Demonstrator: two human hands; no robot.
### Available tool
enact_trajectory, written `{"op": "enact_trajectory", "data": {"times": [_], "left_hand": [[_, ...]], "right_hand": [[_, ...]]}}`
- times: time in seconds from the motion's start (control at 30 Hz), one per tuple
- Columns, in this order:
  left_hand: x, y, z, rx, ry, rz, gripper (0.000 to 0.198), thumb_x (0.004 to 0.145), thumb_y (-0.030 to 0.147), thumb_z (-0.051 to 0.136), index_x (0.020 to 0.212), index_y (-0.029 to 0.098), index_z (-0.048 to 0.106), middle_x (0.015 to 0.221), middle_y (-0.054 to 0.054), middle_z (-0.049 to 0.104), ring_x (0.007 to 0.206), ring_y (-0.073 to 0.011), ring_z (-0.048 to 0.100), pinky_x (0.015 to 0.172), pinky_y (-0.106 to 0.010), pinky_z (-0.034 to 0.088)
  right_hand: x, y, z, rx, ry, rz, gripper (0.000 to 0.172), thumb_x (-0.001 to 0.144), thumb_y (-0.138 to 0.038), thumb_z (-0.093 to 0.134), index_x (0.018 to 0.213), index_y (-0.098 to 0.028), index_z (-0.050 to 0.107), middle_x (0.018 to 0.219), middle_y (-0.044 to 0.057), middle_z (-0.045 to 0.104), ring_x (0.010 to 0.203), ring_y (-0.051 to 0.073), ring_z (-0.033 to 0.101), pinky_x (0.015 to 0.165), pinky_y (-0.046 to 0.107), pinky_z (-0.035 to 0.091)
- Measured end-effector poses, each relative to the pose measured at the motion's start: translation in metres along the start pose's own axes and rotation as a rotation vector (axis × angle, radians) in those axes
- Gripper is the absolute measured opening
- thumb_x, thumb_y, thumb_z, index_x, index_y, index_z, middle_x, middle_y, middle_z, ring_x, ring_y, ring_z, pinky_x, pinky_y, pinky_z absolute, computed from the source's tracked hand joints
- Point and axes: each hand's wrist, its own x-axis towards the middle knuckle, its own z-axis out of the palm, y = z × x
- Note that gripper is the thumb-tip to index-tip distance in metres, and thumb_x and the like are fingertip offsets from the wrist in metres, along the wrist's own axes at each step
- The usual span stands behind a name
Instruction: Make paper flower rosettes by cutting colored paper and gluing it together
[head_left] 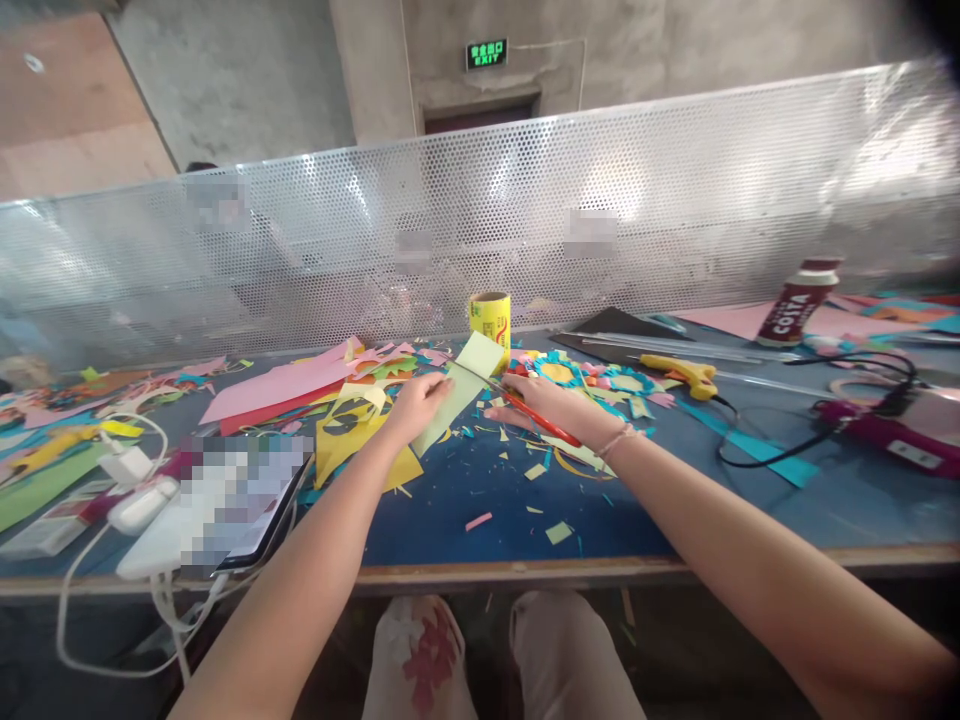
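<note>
My left hand (420, 403) pinches a strip of pale green paper (452, 408) by its left edge, holding it tilted above the blue table. Red-handled scissors (541, 418) are in my right hand (544, 402), whose fingers wrap round the handles. The blades reach left across the upper part of the green paper; whether they are cutting into it I cannot tell. Just behind the paper stands a yellow cardboard tube (491, 318). Small paper scraps (535, 471) lie scattered under and around both hands.
Left are pink sheets (281, 385), cut yellow paper (337, 440) and phones (247, 510) with white cables. Right are a yellow glue gun (681, 374), a leaning bottle (796, 303), clear glue sticks (675, 345) and a purple power strip (896, 440). A perforated metal screen (480, 220) stands behind.
</note>
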Motion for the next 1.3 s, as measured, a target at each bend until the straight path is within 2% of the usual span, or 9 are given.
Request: {"op": "enact_trajectory", "data": {"times": [0.13,0.4,0.53,0.73,0.83,1.0,1.17,1.3], "left_hand": [[0.0,0.001,0.0,0.004,-0.005,0.007,0.034,0.085,0.038,0.046,0.058,0.018,0.041,0.054,0.002,0.035,0.053,-0.0115,0.033,0.05,-0.024,0.025],[0.0,0.002,0.0,0.026,-0.003,-0.017,0.035,0.085,0.039,0.044,0.058,0.019,0.038,0.054,0.003,0.031,0.052,-0.0111,0.032,0.05,-0.024,0.023],[0.001,0.0,0.0,0.065,-0.015,-0.05,0.033,0.085,0.039,0.044,0.06,0.018,0.04,0.054,0.003,0.034,0.053,-0.0112,0.034,0.051,-0.024,0.024],[0.002,-0.002,0.002,0.02,-0.002,-0.094,0.026,0.086,0.038,0.044,0.072,0.017,0.051,0.061,0.001,0.047,0.058,-0.0134,0.043,0.056,-0.025,0.03],[0.002,-0.003,0.001,-0.011,0.003,-0.1,0.026,0.085,0.038,0.045,0.069,0.018,0.049,0.06,0.002,0.045,0.058,-0.013,0.042,0.056,-0.025,0.03],[0.002,-0.003,0.0,0.017,-0.014,-0.121,0.031,0.085,0.036,0.044,0.06,0.019,0.037,0.054,0.004,0.031,0.053,-0.0108,0.033,0.053,-0.024,0.025],[0.002,-0.004,0.001,0.05,-0.013,-0.058,0.033,0.085,0.034,0.043,0.058,0.019,0.032,0.054,0.004,0.029,0.053,-0.0108,0.033,0.053,-0.024,0.024],[0.002,-0.004,0.001,0.055,-0.024,-0.031,0.034,0.086,0.036,0.043,0.059,0.019,0.033,0.054,0.004,0.03,0.053,-0.011,0.033,0.052,-0.024,0.025]], "right_hand": [[0.0,0.0,0.001,0.005,-0.007,-0.021,0.043,0.084,-0.062,0.04,0.081,-0.021,0.05,0.075,0.006,0.063,0.069,0.019,0.06,0.064,0.029,0.044],[0.001,-0.003,0.0,-0.004,0.017,0.097,0.048,0.084,-0.065,0.037,0.083,-0.022,0.058,0.076,0.004,0.064,0.065,0.016,0.058,0.053,0.024,0.036],[0.001,-0.008,-0.003,-0.039,0.026,0.124,0.048,0.085,-0.063,0.037,0.072,-0.021,0.056,0.064,0.002,0.058,0.055,0.013,0.049,0.05,0.024,0.032],[0.001,-0.008,0.0,0.029,0.076,0.139,0.047,0.084,-0.062,0.039,0.065,-0.02,0.051,0.058,0.0,0.054,0.05,0.011,0.043,0.047,0.023,0.028],[0.004,0.0,0.005,0.042,0.13,0.099,0.047,0.083,-0.062,0.039,0.065,-0.02,0.052,0.055,0.0,0.053,0.047,0.011,0.04,0.046,0.024,0.029],[0.008,0.014,0.011,-0.009,0.221,0.085,0.049,0.082,-0.063,0.041,0.075,-0.019,0.059,0.059,0.004,0.06,0.053,0.015,0.052,0.051,0.026,0.035],[0.007,0.013,0.009,0.041,0.169,0.059,0.047,0.082,-0.062,0.044,0.092,-0.019,0.061,0.073,0.006,0.066,0.066,0.018,0.06,0.057,0.026,0.04],[0.008,0.014,0.011,0.04,0.187,0.072,0.049,0.083,-0.061,0.043,0.092,-0.017,0.063,0.072,0.006,0.066,0.066,0.018,0.059,0.06,0.026,0.041]]}}
